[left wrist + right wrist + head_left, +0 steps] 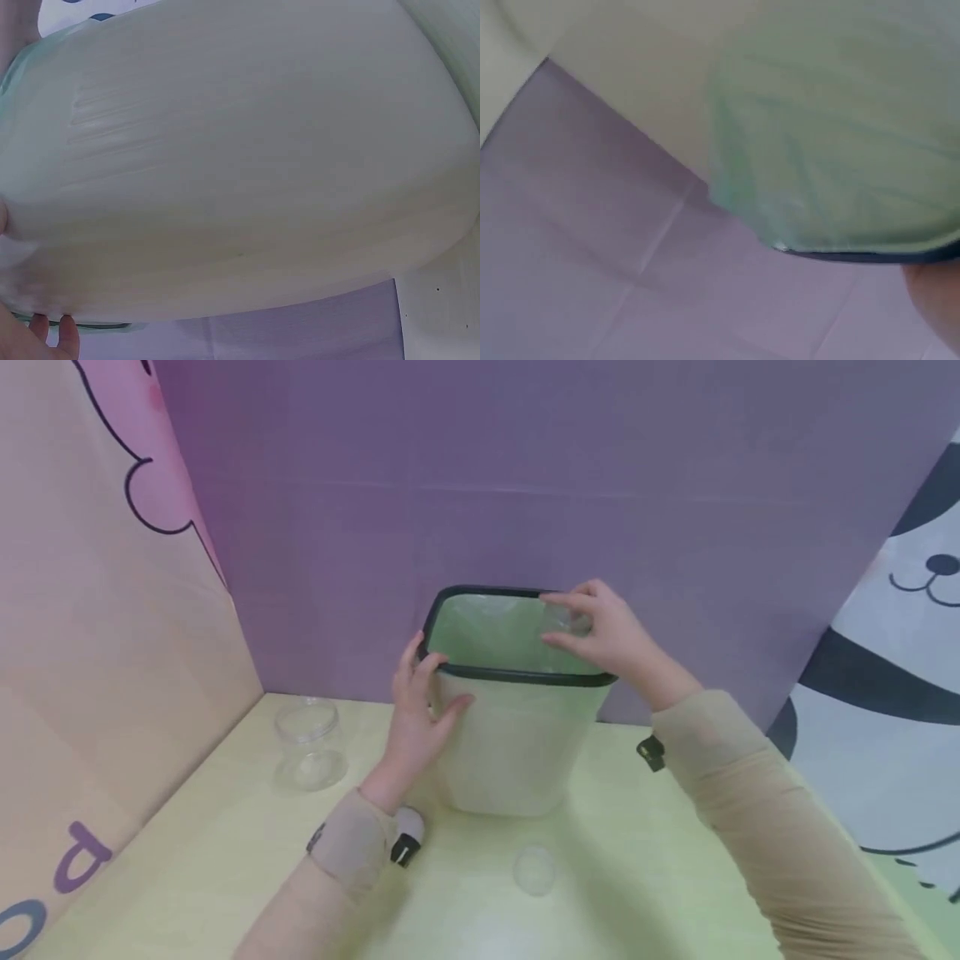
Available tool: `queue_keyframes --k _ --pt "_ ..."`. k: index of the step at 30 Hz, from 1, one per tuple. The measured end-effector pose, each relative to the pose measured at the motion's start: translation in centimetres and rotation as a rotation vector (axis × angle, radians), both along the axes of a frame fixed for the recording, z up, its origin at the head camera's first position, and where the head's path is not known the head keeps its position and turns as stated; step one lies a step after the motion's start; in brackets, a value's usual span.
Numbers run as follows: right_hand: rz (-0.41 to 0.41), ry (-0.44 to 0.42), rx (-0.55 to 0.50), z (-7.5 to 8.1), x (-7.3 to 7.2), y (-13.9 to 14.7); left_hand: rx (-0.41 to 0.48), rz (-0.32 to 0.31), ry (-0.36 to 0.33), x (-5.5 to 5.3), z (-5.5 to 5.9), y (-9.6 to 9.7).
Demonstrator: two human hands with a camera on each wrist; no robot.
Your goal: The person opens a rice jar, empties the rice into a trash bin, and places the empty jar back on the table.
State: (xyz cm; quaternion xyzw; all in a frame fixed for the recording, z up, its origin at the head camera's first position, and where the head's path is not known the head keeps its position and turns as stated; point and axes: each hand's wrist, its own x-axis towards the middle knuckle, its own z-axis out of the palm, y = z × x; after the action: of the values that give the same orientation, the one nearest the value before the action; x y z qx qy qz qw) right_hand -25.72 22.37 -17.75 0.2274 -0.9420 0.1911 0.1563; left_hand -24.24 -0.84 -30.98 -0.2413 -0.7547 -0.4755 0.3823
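Note:
A white trash can (517, 743) with a dark rim ring and a green liner bag (483, 627) stands upright on the table. At its left front corner my left hand (420, 710) grips the rim, thumb against the front wall and fingers at the ring. My right hand (611, 631) is at the can's mouth on the right, pinching a small clear plastic piece (566, 620) between thumb and fingers; its exact kind is hard to make out. The can's wall fills most of the left wrist view, with left fingertips (67, 337) at its lower edge.
A clear round jar (309, 745) stands left of the can on the pale table (247, 860). A clear round disc, like a lid (535, 870), lies in front of the can. A purple panel (525, 460) rises behind, with printed side panels left and right.

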Motion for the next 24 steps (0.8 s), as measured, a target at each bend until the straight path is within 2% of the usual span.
queue_keyframes --k 6,15,20,24 --pt "-0.068 -0.042 -0.083 0.3 0.1 0.7 0.000 0.002 0.003 0.2 0.3 0.2" --pt "-0.065 -0.024 -0.237 0.1 0.1 1.4 -0.002 0.009 0.008 0.2 0.4 0.1" --pt "-0.070 0.001 -0.246 -0.4 0.2 1.5 0.001 0.006 0.012 0.4 0.2 -0.1" --pt "-0.073 -0.024 -0.316 -0.8 0.6 1.5 -0.002 0.010 0.008 0.5 0.1 -0.1"
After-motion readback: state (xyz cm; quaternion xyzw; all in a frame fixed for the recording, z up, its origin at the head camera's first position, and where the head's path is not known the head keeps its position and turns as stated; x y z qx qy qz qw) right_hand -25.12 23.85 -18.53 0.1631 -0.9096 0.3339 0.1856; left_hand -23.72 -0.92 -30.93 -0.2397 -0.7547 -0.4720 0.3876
